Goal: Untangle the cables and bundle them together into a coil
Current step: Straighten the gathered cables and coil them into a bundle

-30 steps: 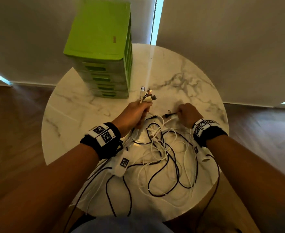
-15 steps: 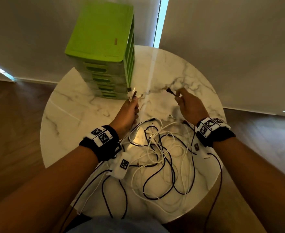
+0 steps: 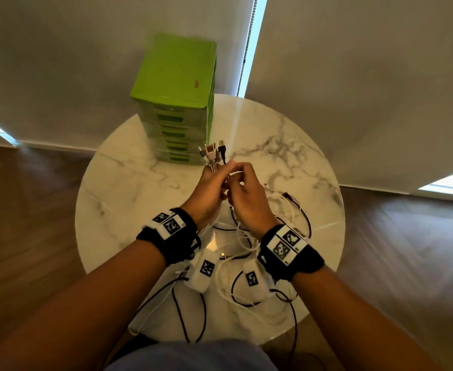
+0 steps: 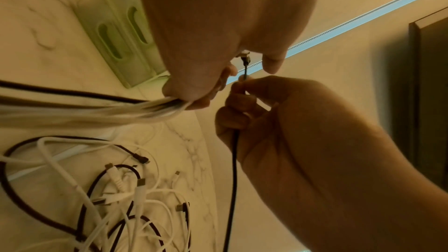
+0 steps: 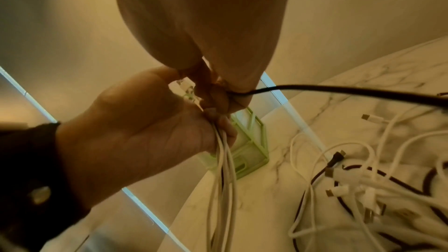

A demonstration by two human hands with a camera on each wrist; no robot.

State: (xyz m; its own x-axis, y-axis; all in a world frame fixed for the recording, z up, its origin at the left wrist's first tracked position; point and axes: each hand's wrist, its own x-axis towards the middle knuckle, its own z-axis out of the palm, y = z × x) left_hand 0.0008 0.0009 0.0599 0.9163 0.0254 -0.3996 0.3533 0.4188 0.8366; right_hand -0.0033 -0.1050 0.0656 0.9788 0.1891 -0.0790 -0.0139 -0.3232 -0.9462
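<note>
Above the round marble table [image 3: 129, 188] my two hands meet. My left hand [image 3: 212, 180] grips a bunch of white and black cable ends [image 3: 214, 153], whose plugs stick up past its fingers. Beside that bunch my right hand [image 3: 237, 171] pinches a black cable [image 4: 234, 160] just below its plug [image 4: 245, 59]. In the right wrist view the black cable [image 5: 339, 91] runs out of my right hand [image 5: 225, 91] and the white cables [image 5: 223, 179] hang down from my left hand [image 5: 145, 122]. The rest lies as a loose tangle [image 3: 242, 238] under my wrists.
A green plastic drawer unit [image 3: 177, 103] stands at the back left of the table, just behind my hands. Some cable loops [image 3: 187, 328] hang over the table's near edge. A wooden floor [image 3: 32, 223] surrounds the table, and grey blinds [image 3: 353, 76] hang behind it.
My right hand lifted a black plug end from the tangle and carried it left to the bunch in my left hand. The two hands, apart before, now touch.
</note>
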